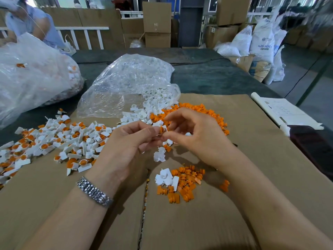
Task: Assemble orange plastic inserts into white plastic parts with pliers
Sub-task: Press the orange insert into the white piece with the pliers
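Observation:
My left hand point(129, 143) and my right hand point(194, 134) meet above the cardboard sheet point(252, 177). Between their fingertips sits a white plastic part point(158, 123) with an orange insert point(161, 129) edge-on in it. The left thumb and fingers pinch the white part; the right thumb and forefinger pinch the orange insert. A small pile of loose orange inserts point(185, 183) and white parts point(166, 176) lies below my hands. No pliers are in view.
Assembled white-and-orange pieces point(59, 141) spread over the left. A clear bag of white parts point(129, 83) spills beside a heap of orange inserts point(203, 112). A big bag point(32, 76) stands far left, papers point(286, 112) at right, a person point(30, 20) behind.

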